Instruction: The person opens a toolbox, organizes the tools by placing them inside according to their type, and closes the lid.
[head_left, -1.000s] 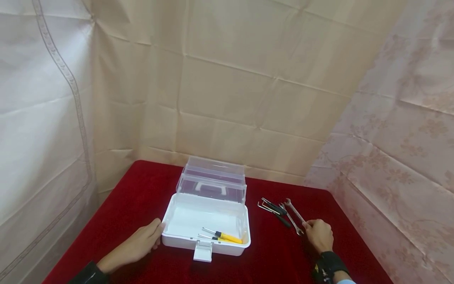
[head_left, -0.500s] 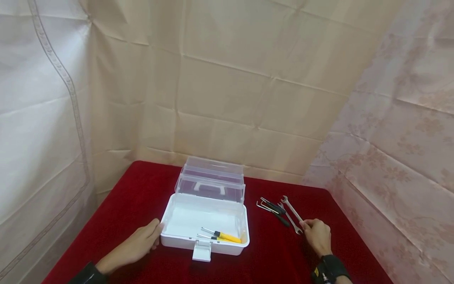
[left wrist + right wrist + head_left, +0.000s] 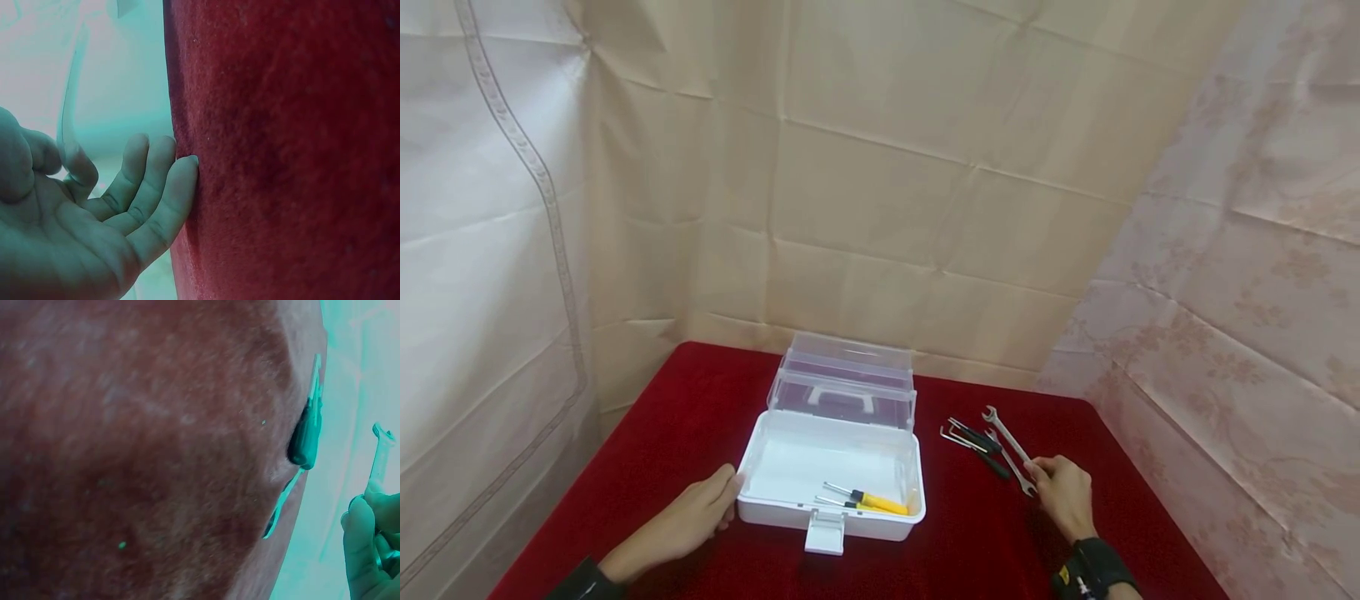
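- Pinching one end of an open-end wrench [image 3: 1009,436] between thumb and fingers, the right hand [image 3: 1065,496] sits at three o'clock from the white toolbox [image 3: 775,514] in the head view; the wrench's free jaw points toward eleven o'clock.
- Same view: the left hand [image 3: 696,510] grips the toolbox's side wall at about nine o'clock. The transparent lid [image 3: 850,379] is raised at twelve o'clock and the latch [image 3: 825,533] hangs at six. Two yellow-handled screwdrivers [image 3: 883,503] lie inside, toward four o'clock.
- Also there, a second wrench [image 3: 1011,464] and black-handled tools [image 3: 996,467] lie together on the red cloth [image 3: 715,400], between the toolbox and the right hand.
- Left wrist view: at nine o'clock, thumb and index finger appear to pinch a pale edge, probably the toolbox wall; the other fingers curve loosely, the nearest one touching the cloth. Washed-out colour hides the exact contact.
- Right wrist view: the right hand shows at four o'clock, pinching the wrench, whose jaw points up toward twelve and stands apart from the cloth. The second wrench and a dark handle lie nearer the middle.
- Judging from this, the step in hand is picking up the wrench; the next move calls for a firm pinch, clearance over the loose tools and a steady toolbox.
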### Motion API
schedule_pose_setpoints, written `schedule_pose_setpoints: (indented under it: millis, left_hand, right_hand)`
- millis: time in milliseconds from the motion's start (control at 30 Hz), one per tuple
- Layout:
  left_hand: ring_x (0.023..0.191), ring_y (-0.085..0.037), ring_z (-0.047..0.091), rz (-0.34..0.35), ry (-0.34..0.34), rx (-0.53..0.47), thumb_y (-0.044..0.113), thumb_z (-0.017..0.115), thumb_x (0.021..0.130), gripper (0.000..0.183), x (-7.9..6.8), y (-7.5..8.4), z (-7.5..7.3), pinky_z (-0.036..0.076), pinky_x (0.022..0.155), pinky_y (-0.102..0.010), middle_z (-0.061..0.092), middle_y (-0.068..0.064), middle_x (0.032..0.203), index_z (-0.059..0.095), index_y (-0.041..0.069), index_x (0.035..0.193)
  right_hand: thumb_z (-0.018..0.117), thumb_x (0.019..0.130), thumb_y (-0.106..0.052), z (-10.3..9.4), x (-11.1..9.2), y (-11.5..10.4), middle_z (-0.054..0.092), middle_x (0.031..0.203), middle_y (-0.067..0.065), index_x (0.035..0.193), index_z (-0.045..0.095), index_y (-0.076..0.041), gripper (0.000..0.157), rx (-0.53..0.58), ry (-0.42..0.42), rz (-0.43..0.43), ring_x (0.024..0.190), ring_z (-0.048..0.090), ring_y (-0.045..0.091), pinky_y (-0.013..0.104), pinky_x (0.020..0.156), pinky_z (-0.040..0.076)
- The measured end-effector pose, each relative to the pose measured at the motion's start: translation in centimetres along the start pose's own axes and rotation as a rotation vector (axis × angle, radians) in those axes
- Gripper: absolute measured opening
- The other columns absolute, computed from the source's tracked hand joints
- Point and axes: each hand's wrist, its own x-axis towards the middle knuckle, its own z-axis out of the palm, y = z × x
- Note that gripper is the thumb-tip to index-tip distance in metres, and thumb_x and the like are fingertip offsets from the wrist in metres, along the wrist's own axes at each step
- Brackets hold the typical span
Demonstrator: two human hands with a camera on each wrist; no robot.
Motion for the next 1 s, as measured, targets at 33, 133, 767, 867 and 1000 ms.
schedule_pose_setpoints:
  millis: [33,133,767,867,1000]
  left_hand:
    - [0.065,-0.021,0.052,-0.002,0.0,-0.001,0.033,0.038,0.107,0.028,0.0,0.0,0.0,0.047,0.055,-0.029,0.054,-0.008,0.077,0.045,0.007,0.098]
    - [0.066,-0.021,0.052,-0.011,0.0,-0.005,0.033,0.038,0.107,0.028,-0.1,-0.1,-0.1,0.046,0.055,-0.03,0.054,-0.008,0.077,0.045,0.007,0.098]
    - [0.066,-0.021,0.052,-0.003,0.003,-0.006,0.034,0.038,0.107,0.029,-0.1,-0.7,0.0,0.047,0.055,-0.03,0.053,-0.007,0.077,0.045,0.007,0.098]
    - [0.065,-0.021,0.052,0.01,-0.002,-0.006,0.034,0.038,0.107,0.029,0.0,-0.6,0.0,0.047,0.055,-0.03,0.053,-0.007,0.077,0.045,0.007,0.098]
    - [0.065,-0.021,0.052,0.018,-0.003,-0.003,0.033,0.037,0.107,0.029,0.1,-0.4,0.0,0.046,0.055,-0.029,0.054,-0.007,0.076,0.045,0.007,0.098]
  right_hand:
    - [0.069,0.091,-0.02,0.0,0.0,-0.2,0.065,0.077,0.005,0.1,0.074,-0.002,0.02,0.015,-0.003,0.004,0.057,0.056,0.014,0.027,0.046,0.046]
    - [0.07,0.09,-0.02,0.1,-0.2,-0.6,0.063,0.076,0.005,0.099,0.074,-0.003,0.02,0.032,0.005,-0.005,0.056,0.055,0.013,0.027,0.046,0.045]
    - [0.073,0.088,-0.017,0.6,-0.1,-2.8,0.057,0.071,0.001,0.091,0.075,-0.007,0.011,0.051,0.04,-0.082,0.053,0.052,0.012,0.025,0.044,0.041]
    - [0.074,0.087,-0.017,0.4,0.0,-3.0,0.057,0.071,0.001,0.091,0.075,-0.007,0.01,0.049,0.052,-0.094,0.05,0.052,0.011,0.025,0.044,0.039]
    - [0.074,0.087,-0.018,0.2,0.0,-3.5,0.057,0.071,0.001,0.09,0.075,-0.008,0.011,0.066,0.06,-0.103,0.046,0.052,0.01,0.025,0.043,0.041]
